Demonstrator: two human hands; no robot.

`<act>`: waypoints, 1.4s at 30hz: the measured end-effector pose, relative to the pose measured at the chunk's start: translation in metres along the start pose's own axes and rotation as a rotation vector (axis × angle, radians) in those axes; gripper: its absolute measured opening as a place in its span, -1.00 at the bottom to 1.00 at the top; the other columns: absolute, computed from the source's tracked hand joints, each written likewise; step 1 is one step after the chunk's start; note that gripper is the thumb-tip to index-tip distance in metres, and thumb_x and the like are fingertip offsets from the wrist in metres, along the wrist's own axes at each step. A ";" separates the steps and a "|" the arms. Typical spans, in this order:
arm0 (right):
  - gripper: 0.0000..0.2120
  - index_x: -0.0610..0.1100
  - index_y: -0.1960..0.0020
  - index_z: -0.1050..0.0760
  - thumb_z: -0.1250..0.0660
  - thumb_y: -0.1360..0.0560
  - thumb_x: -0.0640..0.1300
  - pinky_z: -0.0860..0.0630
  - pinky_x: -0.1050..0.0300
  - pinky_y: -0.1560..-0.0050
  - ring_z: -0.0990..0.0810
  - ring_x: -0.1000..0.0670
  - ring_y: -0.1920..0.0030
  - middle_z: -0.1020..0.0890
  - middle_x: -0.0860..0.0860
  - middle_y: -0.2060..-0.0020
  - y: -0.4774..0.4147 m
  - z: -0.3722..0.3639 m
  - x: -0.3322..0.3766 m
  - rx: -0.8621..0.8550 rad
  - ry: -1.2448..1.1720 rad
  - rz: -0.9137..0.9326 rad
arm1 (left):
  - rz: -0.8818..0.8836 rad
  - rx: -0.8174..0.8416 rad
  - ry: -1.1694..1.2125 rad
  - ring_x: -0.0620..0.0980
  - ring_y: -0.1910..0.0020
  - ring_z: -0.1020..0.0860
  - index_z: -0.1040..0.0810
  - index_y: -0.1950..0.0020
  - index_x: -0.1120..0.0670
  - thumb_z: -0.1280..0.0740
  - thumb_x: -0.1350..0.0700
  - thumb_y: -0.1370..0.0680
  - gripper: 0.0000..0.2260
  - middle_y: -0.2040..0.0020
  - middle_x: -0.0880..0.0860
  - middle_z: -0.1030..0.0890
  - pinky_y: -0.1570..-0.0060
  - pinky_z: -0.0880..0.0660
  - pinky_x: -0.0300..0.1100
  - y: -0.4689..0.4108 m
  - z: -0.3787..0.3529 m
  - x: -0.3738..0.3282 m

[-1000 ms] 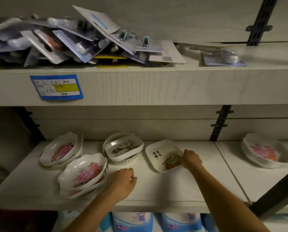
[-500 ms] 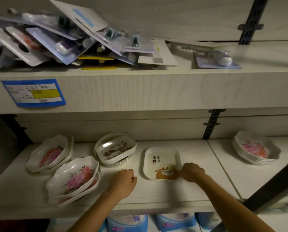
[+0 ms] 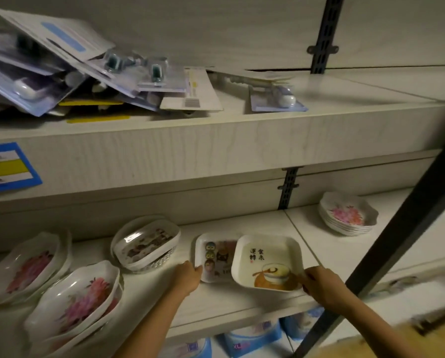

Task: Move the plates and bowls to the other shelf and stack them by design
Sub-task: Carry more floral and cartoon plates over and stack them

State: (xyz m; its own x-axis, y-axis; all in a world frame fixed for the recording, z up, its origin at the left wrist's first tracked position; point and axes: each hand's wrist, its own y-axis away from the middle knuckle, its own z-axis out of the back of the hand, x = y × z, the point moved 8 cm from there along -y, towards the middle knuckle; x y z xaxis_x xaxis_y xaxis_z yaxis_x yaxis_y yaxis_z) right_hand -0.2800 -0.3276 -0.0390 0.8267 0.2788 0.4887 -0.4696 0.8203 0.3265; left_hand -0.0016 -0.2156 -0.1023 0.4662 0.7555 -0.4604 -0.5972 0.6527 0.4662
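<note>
My right hand (image 3: 319,281) grips the near right rim of a square white dish (image 3: 264,259) printed with black characters and an orange bowl picture, lifted and tilted off another square plate (image 3: 216,257) with owl pictures. My left hand (image 3: 187,276) holds that owl plate's near left corner on the shelf (image 3: 216,306). Left of them are two stacks of pink-flower bowls (image 3: 27,267) (image 3: 81,303) and an oval picture dish in a white basket (image 3: 145,244). A stack of pink-flower bowls (image 3: 348,215) stands on the right shelf section.
The upper shelf (image 3: 216,140) holds a heap of blister packs (image 3: 61,73) and overhangs the plates. A dark diagonal frame bar (image 3: 397,233) crosses at the right. Slotted uprights (image 3: 288,187) run up the back wall. Blue packages (image 3: 252,337) sit below the shelf.
My right hand has lifted the characters dish and shifted it right, uncovering the owl plate beneath. My left hand moved right onto the owl plate's corner. The camera view swung left.
</note>
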 end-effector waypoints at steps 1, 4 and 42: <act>-0.71 0.01 0.28 -0.46 -0.14 -0.59 -0.03 -0.47 0.33 0.21 -0.52 0.15 0.30 -0.53 0.13 0.35 0.006 0.000 -0.006 -0.002 -0.029 -0.013 | 0.000 0.002 0.002 0.19 0.05 -0.58 -0.44 -0.21 0.31 -0.11 0.05 -0.61 -0.64 -0.06 0.26 -0.59 -0.01 -0.57 0.00 -0.002 -0.002 -0.001; -0.71 -0.02 0.28 -0.47 -0.15 -0.59 -0.04 -0.39 0.38 0.33 -0.52 0.16 0.33 -0.53 0.11 0.35 0.026 0.004 -0.017 -0.045 -0.085 -0.042 | -0.010 -0.017 -0.037 0.22 -0.18 -0.54 -0.46 -0.22 0.34 -0.14 0.19 -0.59 -0.70 -0.22 0.30 -0.55 -0.09 -0.51 -0.07 -0.005 -0.006 -0.002; -0.67 -0.35 0.23 -0.54 -0.15 -0.58 -0.19 -0.35 0.12 0.32 -0.40 0.04 0.42 -0.45 0.03 0.46 0.211 0.137 -0.257 -0.227 -0.237 0.021 | -0.421 -0.174 0.119 -0.02 0.47 -0.44 -0.53 0.32 0.24 -0.19 0.21 -0.55 -0.73 0.53 0.01 -0.49 0.36 -0.35 -0.19 0.257 -0.091 -0.152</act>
State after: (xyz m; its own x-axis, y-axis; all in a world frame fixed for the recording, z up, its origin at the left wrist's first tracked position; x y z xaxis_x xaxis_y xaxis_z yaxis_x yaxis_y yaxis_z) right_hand -0.6334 -0.2945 0.0149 0.7101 0.1948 0.6766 -0.3828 0.9133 0.1389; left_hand -0.2852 -0.1679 0.0180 0.6197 0.4087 -0.6701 -0.4775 0.8738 0.0914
